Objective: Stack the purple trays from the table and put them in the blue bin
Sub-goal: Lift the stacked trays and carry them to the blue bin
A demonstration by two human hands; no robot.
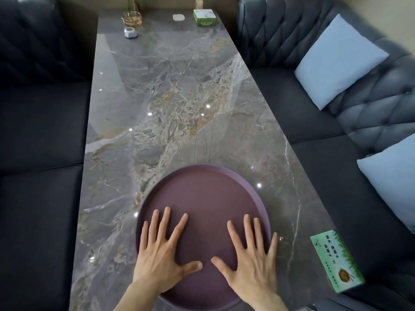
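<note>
A round purple tray (204,191) lies on the marble table (157,97) near its front edge. A second rim shows at its far side, so it may rest on another tray; I cannot tell for sure. My left hand (160,254) lies flat on the tray's near left part, fingers spread. On the near right part my right hand (249,257) also lies flat with fingers apart. Neither hand grips anything. No blue bin is in view.
A green tissue box (335,260) sits at the table's right front edge. At the far end stand another green box (204,17), a white dish (178,17), a glass holder (132,17) and a small white object (130,32). Dark sofas with light blue cushions (339,59) flank the table.
</note>
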